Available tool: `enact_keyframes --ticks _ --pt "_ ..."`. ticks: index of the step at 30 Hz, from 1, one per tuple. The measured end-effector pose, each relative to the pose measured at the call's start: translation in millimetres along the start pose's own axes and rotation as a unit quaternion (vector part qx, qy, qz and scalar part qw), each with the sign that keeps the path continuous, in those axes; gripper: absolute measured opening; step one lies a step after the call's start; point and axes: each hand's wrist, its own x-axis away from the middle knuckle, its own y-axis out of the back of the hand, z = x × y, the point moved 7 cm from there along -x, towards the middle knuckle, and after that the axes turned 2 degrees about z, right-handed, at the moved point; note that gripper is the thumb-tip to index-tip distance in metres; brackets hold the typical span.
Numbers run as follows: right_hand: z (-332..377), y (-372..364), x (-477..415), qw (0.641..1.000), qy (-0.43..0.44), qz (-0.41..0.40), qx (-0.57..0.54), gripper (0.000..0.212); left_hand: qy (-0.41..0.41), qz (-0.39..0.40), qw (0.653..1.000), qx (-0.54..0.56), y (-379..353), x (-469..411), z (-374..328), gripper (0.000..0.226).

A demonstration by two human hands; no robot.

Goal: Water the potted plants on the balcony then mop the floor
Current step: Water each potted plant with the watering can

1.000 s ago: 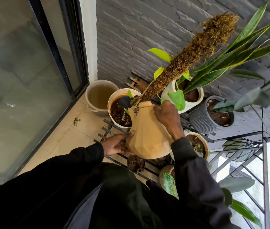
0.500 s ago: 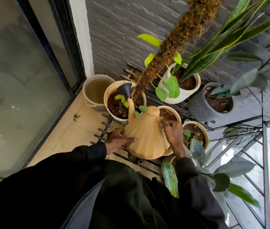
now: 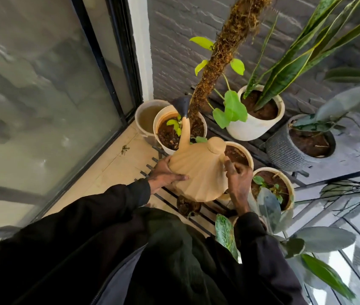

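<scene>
Tan ribbed watering can [image 3: 199, 170] held at chest level above the plant rack [image 3: 199, 213], left hand [image 3: 164, 176] cupped open against its near-left flank, right hand [image 3: 237, 179] closed around the handle side at the right. Long axis running from the hands up and away to the far left: slim spout ending in a dark rose [image 3: 182, 105], poised over the soil of the white pot [image 3: 180, 130] that carries the moss pole [image 3: 221, 58]. Spout raised, no stream visible; likely between pours. Cream pot [image 3: 239, 154] just behind the can and another cream pot [image 3: 271, 187] just right of the right hand both nearer than the far snake-plant pot [image 3: 255, 113]. Water bucket [image 3: 147, 118] far left, beside the glass door [image 3: 49, 91]. Mopping not yet begun.
</scene>
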Motion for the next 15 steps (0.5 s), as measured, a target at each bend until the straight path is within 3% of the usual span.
enact_keyframes --ticks 4,8,11,15 --pt "-32 15 -1 0.999 -0.036 -0.015 -0.015 0.094 -0.019 -0.017 1.0 -0.005 -13 9 1 0.131" --pt "-15 25 17 0.998 0.024 -0.009 -0.056 0.068 -0.034 -0.028 0.999 0.011 -20 38 -3 0.117" --pt "-22 27 34 0.996 0.039 -0.005 -0.082 0.07 -0.029 -0.019 0.999 0.027 -24 52 10 0.111" --pt "-33 25 69 0.997 0.023 -0.013 -0.07 0.068 -0.001 -0.005 1.0 -0.007 -23 65 37 0.123"
